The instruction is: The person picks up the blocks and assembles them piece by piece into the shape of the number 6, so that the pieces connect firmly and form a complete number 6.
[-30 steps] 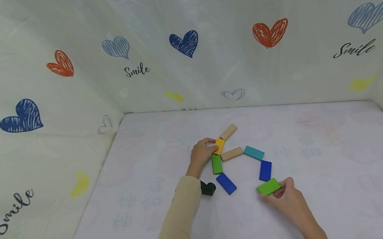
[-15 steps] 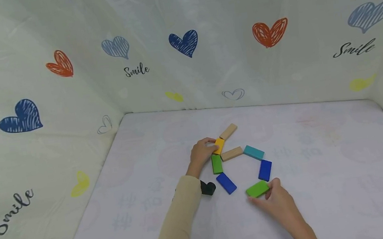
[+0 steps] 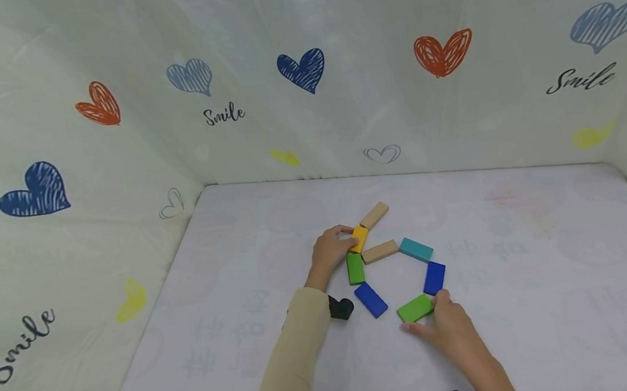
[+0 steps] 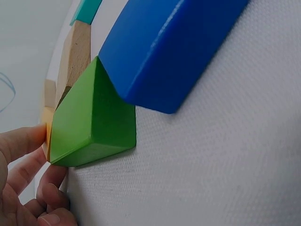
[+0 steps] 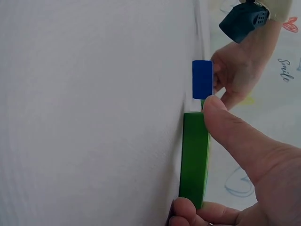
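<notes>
With thumb and fingers, my left hand (image 3: 330,253) pinches a yellow block (image 3: 359,238) at the upper left of a ring of coloured blocks. Just below that block lies a green block (image 4: 94,117), followed by a blue block (image 3: 371,300). My right hand (image 3: 447,330) grips a second green block (image 5: 194,160) between thumb and fingertips, at the ring's lower right. Close above its fingers lies another blue block (image 3: 434,278), which adjoins a teal block (image 3: 416,249). A plain wooden block (image 3: 380,251) runs from the teal one towards the yellow.
A second plain wooden block (image 3: 375,215) extends up and right from the yellow one. Everything lies on a white-covered table (image 3: 570,294). Behind stands a pale curtain (image 3: 360,4) with printed hearts. Black devices (image 3: 341,308) are worn at the wrists.
My right hand has moved left with the green block, towards the lower left blue block. My left hand has stayed on the yellow block.
</notes>
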The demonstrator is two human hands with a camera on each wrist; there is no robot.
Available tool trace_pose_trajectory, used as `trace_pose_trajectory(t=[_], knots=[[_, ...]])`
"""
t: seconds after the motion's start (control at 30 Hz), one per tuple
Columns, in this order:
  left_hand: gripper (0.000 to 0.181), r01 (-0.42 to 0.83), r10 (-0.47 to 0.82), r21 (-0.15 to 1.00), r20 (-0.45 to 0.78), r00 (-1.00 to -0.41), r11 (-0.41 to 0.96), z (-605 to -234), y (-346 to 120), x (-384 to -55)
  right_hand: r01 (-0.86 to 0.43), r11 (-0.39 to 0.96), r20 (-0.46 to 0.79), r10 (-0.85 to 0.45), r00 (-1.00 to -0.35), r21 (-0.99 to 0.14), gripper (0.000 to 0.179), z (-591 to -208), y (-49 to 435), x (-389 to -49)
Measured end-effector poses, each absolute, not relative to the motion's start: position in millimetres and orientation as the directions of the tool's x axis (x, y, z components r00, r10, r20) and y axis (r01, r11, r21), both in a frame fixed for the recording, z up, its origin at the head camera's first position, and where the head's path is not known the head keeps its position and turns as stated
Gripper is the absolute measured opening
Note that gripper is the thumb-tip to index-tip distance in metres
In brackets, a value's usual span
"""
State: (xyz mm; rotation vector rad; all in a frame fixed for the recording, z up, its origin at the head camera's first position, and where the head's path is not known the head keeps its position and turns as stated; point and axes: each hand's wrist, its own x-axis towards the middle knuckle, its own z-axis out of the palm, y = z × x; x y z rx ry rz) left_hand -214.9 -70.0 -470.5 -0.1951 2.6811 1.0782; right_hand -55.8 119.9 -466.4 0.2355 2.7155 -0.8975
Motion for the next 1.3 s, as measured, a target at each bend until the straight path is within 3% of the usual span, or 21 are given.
trace_pose_trajectory(t=[0.73, 1.1, 1.2, 1.3], knots=[[0.032, -0.231, -0.045, 0.666, -0.283, -0.958, 0.709, -471.6, -69.5, -214.9, 0.243, 0.775, -0.279, 0.089, -0.956, -0.584, 0.065, -467.7, 119.0, -56.9], [0.031, -0.231, -0.049, 0.661, -0.282, -0.958, 0.714, -471.9, -69.9, -214.9, 0.282, 0.741, -0.321, 0.094, -0.942, -0.610, 0.077, -469.0, 122.4, -57.1], [0.031, -0.227, -0.045, 0.660, -0.281, -0.959, 0.716, -471.3, -69.6, -214.8, 0.308, 0.702, -0.351, 0.088, -0.932, -0.642, 0.070, -467.6, 129.2, -56.2], [0.031, -0.224, -0.043, 0.660, -0.278, -0.960, 0.717, -470.3, -69.3, -214.7, 0.293, 0.668, -0.325, 0.080, -0.942, -0.684, 0.052, -465.4, 136.7, -55.3]])
